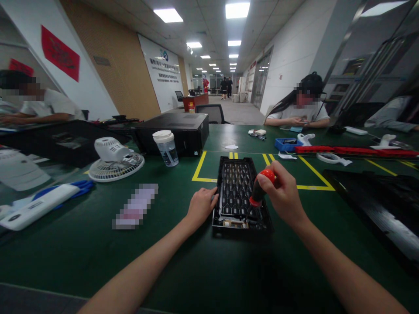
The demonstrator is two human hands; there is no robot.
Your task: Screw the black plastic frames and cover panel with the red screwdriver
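Observation:
A black ribbed panel with a small circuit board at its near end (pixel 236 192) lies flat on the green table (pixel 183 261). My left hand (pixel 201 206) rests against the panel's left edge, fingers curled on it. My right hand (pixel 283 192) is wrapped round a screwdriver with a red and black handle (pixel 261 188), held upright with its tip down on the panel's right side.
A white desk fan (pixel 114 161), a lidded plastic cup (pixel 166 148) and a black computer case (pixel 176 131) stand at the back left. A blue tray (pixel 288 144) and red bar (pixel 356 151) lie back right. A black panel (pixel 382 209) is at right. Other people sit around the tables.

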